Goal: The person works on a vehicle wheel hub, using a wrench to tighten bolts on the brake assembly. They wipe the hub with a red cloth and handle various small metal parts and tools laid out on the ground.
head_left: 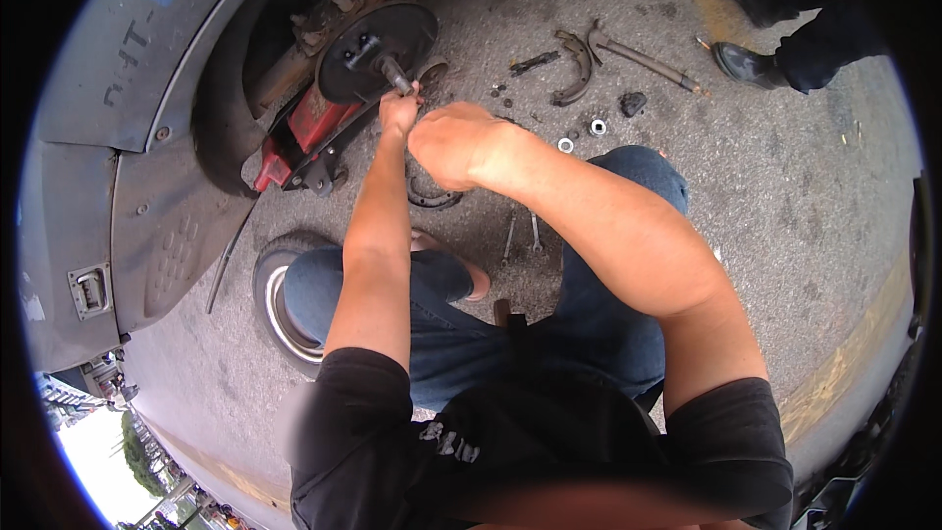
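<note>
A metal spindle [393, 73] sticks out from the round dark backing plate [343, 64] of a vehicle's wheel hub. My left hand [396, 112] is closed at the spindle's outer end, its fingertips around the tip. Right beside it, my right hand [455, 145] is curled into a fist, palm side turned away; whatever it grips is hidden. Below my hands a curved brake shoe [432, 201] lies on the ground, partly covered by my right hand and forearm. Another brake shoe [579, 74] rests farther off to the right.
A red jack [324, 120] stands under the vehicle. A wheel [280, 319] lies by my left leg, two wrenches [523, 234] between my knees. Metal rings [598, 127], a long bar [648, 61] and a dark lump [632, 103] lie right. Another person's shoe [748, 66] is at upper right.
</note>
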Motion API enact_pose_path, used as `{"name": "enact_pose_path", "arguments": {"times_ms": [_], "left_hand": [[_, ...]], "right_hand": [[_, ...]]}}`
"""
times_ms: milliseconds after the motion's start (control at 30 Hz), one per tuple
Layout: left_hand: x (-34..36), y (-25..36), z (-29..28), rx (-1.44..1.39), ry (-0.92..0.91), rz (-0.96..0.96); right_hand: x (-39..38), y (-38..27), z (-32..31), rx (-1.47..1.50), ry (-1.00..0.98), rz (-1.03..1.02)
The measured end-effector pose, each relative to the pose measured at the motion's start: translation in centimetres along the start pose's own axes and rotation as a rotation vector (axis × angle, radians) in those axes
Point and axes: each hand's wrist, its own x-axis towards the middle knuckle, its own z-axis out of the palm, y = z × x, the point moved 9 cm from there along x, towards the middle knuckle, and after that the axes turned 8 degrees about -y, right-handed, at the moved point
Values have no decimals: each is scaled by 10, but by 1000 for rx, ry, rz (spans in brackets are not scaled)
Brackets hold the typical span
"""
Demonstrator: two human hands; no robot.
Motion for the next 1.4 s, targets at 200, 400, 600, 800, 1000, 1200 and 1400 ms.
{"name": "enact_pose_path", "arguments": {"times_ms": [200,400,600,800,1000,1200,1400], "left_hand": [[2,-1,1,12,-4,0],[-2,2,0,16,-3,2],[-4,2,0,26,-5,-1],[4,-4,2,7,-11,8],[2,-2,3,5,-11,23],[-1,2,1,62,2,9],[4,-5,1,45,4,25]], "right_hand": [[-2,0,-1,7,-14,-9],[-1,-1,-1,2,-23,-7],[0,-1,0,-2,-15,5],[0,0,-1,14,-22,11],[1,2,2,18,-56,15],[0,0,0,3,-46,7],[1,1,1,-4,-27,8]]}}
